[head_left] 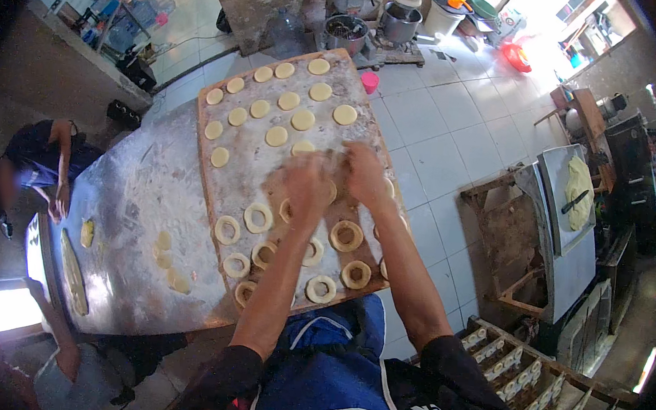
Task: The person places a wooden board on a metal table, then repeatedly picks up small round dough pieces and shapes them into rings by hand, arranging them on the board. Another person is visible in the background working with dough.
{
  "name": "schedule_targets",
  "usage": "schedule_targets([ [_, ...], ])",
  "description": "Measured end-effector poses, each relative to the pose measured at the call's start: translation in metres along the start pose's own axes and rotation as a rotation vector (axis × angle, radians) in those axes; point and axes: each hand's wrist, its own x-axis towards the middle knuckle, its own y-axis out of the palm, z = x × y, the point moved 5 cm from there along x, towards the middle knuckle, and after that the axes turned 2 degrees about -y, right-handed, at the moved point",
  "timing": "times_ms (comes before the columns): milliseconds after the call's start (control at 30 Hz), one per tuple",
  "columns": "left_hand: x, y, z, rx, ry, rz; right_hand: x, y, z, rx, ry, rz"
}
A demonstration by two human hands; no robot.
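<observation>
Both hands are over the middle of a floured wooden board [260, 180]. My left hand [306, 184] is smeared by motion, and its fingers cannot be made out. Close beside it, my right hand [363, 169] has its fingers curled in; whatever is in them is blurred. Flat round dough discs [303, 120] lie in rows on the far half of the board. Dough rings [321, 289] with holes in their middles cover the near half, some partly hidden under my forearms. One disc [303, 148] lies right by my left hand.
A floured metal table [136, 198] adjoins the board at left, holding dough strips [74, 274] and small dough pieces [172, 274]. Two other people are at its far left side. At right stand a side table with dough and a knife [575, 201], and a rack of rings [522, 378].
</observation>
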Motion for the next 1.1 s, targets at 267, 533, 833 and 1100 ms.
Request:
schedule_targets([
  [267, 0.078, -0.054, 0.062, 0.282, 0.083, -0.068, 0.043, 0.096, 0.029, -0.290, -0.071, 0.491],
  [533, -0.061, -0.163, 0.194, -0.433, -0.348, -0.318, 0.019, 0.125, 0.086, 0.321, 0.213, 0.466],
  [833, -0.177, -0.215, 0.319, -0.087, -0.386, -0.446, -0.034, 0.305, 0.282, -0.286, -0.234, 0.818],
  [1100, -0.154, -0.184, 0.326, -0.996, -0.379, -0.196, -0.058, 0.243, 0.291, 0.545, 0.282, 0.606],
])
